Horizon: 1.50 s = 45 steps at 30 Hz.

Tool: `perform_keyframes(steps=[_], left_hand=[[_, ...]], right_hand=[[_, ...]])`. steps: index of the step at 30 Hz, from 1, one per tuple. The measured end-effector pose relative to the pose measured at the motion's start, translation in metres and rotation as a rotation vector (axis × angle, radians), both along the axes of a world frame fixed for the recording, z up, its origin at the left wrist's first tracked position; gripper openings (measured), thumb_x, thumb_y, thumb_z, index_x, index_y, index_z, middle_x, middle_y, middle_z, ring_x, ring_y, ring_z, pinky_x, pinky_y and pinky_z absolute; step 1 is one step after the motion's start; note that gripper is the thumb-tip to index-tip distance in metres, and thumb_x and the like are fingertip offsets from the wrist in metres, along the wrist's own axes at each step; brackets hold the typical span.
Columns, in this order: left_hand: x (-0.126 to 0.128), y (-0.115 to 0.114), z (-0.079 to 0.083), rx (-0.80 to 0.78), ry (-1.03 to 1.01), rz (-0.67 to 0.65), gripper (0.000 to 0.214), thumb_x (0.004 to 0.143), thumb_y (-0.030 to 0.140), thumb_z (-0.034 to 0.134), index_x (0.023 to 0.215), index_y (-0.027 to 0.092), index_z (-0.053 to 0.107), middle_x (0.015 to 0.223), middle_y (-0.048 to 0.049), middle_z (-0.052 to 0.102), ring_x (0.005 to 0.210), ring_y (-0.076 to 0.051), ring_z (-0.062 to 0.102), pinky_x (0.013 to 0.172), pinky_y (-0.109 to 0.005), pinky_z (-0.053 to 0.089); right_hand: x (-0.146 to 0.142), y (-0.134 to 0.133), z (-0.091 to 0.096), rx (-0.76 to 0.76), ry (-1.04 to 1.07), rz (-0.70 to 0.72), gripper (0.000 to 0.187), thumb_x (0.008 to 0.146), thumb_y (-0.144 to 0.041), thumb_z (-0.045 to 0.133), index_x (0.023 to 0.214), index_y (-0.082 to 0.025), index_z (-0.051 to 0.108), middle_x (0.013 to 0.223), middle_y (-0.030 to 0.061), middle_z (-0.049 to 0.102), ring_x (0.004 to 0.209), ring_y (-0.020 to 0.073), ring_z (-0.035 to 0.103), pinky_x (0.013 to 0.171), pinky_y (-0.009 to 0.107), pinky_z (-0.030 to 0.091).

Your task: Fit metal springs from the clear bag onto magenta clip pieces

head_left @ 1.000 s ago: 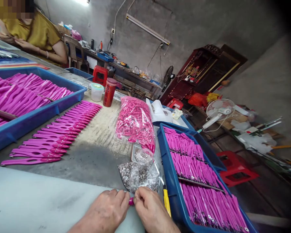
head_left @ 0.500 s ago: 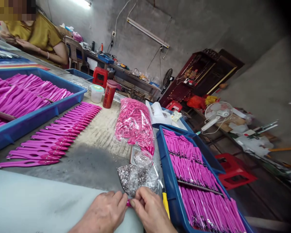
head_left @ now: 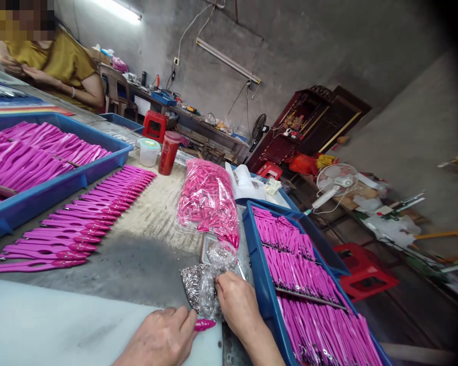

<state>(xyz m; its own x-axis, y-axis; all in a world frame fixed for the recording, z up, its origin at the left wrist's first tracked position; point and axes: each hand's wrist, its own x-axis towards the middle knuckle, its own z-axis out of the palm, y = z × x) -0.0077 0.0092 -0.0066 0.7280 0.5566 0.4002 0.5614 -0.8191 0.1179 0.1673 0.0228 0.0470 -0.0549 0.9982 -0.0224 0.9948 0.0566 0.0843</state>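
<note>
My left hand (head_left: 164, 333) is closed on a pink plastic piece, whose darker glossy tip (head_left: 205, 324) sticks out to the right over a white board (head_left: 61, 325). Its rear part is hidden in my fingers. At a clear plastic bag of small metal pins (head_left: 196, 287), my right hand (head_left: 236, 300) has its fingers bent together on the bag's right side. What lies between those fingertips is hidden. To the left, several pink plastic pieces with dark pink tips (head_left: 76, 236) lie in an overlapping row on the table.
Blue trays (head_left: 252, 249) full of pink pieces stand right and left. Behind the pins are a bag of dark pink parts (head_left: 208, 195), a red tumbler (head_left: 170, 152) and a lidded tub (head_left: 149, 152). Another person (head_left: 64, 66) sits at the far left.
My right hand has left the pink piece and moved up and right to the bag of pins. My left hand still holds the piece, with more of its tip showing. The view has shifted slightly.
</note>
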Motion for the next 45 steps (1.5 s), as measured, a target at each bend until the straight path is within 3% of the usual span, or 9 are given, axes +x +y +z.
perform_keyframes(steps=[8,18,27,32,38,45], left_hand=[[0.0,0.0,0.0,-0.022,0.02,0.008,0.014,0.078,0.008,0.047,0.08,0.022,0.048,0.067,0.0028,0.058,0.054,-0.016,0.059,0.047,-0.027,0.044],[0.003,-0.002,0.006,0.059,-0.054,0.025,0.014,0.071,0.008,0.057,0.074,0.02,0.051,0.06,0.0032,0.057,0.046,-0.017,0.057,0.041,-0.029,0.047],[0.004,0.0,0.009,0.081,-0.109,0.038,0.015,0.07,0.008,0.058,0.072,0.02,0.049,0.057,0.0036,0.055,0.044,-0.017,0.056,0.04,-0.029,0.045],[0.003,-0.002,0.004,0.062,-0.074,0.024,0.017,0.071,0.005,0.054,0.075,0.02,0.047,0.061,0.0034,0.054,0.048,-0.017,0.055,0.042,-0.028,0.044],[0.003,-0.003,0.0,0.049,-0.023,0.014,0.016,0.073,0.005,0.051,0.078,0.02,0.047,0.064,0.0031,0.054,0.051,-0.017,0.055,0.045,-0.029,0.043],[0.003,-0.006,-0.004,0.058,0.105,0.009,0.017,0.074,0.004,0.047,0.081,0.019,0.048,0.069,0.0008,0.055,0.054,-0.017,0.055,0.046,-0.027,0.042]], right_hand=[[-0.003,0.005,-0.005,-0.022,-0.037,0.023,0.021,0.081,-0.006,0.047,0.075,-0.018,0.063,0.078,0.005,0.066,0.076,0.0192,0.061,0.063,0.026,0.038],[0.0,-0.006,0.005,-0.053,-0.008,0.016,0.022,0.084,-0.005,0.041,0.08,-0.017,0.06,0.08,0.0056,0.064,0.075,0.0203,0.06,0.062,0.028,0.037],[0.007,-0.025,0.017,-0.06,0.419,0.023,0.024,0.091,-0.016,0.032,0.072,-0.02,0.046,0.074,0.0018,0.054,0.07,0.0164,0.053,0.063,0.025,0.038],[0.0,-0.041,0.021,-0.181,0.537,0.066,0.023,0.09,-0.018,0.035,0.068,-0.02,0.045,0.072,0.0005,0.055,0.069,0.0148,0.054,0.062,0.023,0.038],[-0.012,-0.048,0.01,-0.287,0.327,0.123,0.021,0.085,-0.011,0.041,0.07,-0.017,0.053,0.075,0.0047,0.063,0.071,0.0162,0.058,0.062,0.023,0.038],[-0.015,-0.047,0.003,-0.214,0.163,0.141,0.02,0.082,-0.009,0.044,0.071,-0.018,0.059,0.073,0.004,0.065,0.067,0.0164,0.061,0.056,0.025,0.033]])
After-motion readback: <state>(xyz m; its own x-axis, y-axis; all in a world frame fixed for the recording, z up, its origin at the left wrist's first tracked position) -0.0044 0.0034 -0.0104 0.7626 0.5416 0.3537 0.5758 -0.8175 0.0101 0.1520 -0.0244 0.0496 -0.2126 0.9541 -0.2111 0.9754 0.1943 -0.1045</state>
